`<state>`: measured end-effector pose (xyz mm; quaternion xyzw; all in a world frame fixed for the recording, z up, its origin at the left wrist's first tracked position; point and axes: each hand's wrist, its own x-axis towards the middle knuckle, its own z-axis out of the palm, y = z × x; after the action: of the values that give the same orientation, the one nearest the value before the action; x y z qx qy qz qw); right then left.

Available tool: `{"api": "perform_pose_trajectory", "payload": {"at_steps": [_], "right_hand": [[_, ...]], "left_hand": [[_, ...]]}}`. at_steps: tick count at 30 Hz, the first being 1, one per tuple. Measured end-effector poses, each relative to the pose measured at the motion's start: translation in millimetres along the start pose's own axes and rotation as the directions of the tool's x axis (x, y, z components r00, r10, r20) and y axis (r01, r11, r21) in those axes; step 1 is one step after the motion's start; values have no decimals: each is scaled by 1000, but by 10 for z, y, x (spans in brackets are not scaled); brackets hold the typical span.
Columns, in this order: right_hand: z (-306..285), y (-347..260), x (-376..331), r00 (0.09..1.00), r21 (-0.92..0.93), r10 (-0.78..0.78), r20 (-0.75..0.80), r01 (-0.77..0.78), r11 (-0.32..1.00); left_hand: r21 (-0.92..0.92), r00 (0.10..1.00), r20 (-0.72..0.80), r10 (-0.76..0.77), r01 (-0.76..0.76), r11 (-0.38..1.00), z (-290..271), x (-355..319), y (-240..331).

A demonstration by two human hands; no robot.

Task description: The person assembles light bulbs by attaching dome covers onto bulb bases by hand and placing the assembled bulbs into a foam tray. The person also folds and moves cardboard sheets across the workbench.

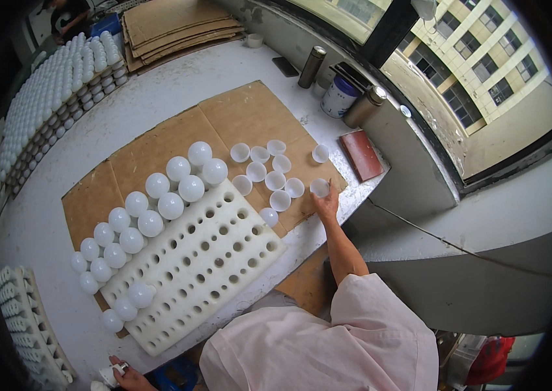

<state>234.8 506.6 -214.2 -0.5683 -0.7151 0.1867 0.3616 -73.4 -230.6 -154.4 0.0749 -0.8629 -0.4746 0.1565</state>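
Note:
A white foam tray full of round holes lies across the near edge of the table. White light bulbs stand in rows along its far side, with a few more bulbs at its near left corner. Loose white bulb covers, dome-shaped and hollow, are spread over a cardboard sheet. At the sheet's right end, my right hand has its fingers closed on one bulb cover. Down at the lower left, my left hand grips a small white part, whose exact kind is unclear.
Stacked trays of bulbs fill the far left, beside piled cardboard. Thermos flasks, a blue-and-white tub, a phone and a red-brown block line the window side. Another white tray stands lower left. A person is at the back.

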Motion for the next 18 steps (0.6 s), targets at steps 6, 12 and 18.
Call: {"api": "perform_pose_trajectory", "payload": {"at_steps": [6, 12, 18], "right_hand": [[-225, -824, -247, 953, 755, 152, 261, -300, 584], [-402, -1742, -904, 708, 717, -202, 677, -696, -33], [-450, -2390, -1535, 422, 500, -457, 783, -864, 59]], "left_hand": [[-747, 846, 530, -58, 498, 440, 201, -457, 1317], [-548, 553, 816, 169, 646, 532, 1193, -1210, 2314], [-410, 262, 912, 315, 623, 667, 1501, -1525, 2651]]}}
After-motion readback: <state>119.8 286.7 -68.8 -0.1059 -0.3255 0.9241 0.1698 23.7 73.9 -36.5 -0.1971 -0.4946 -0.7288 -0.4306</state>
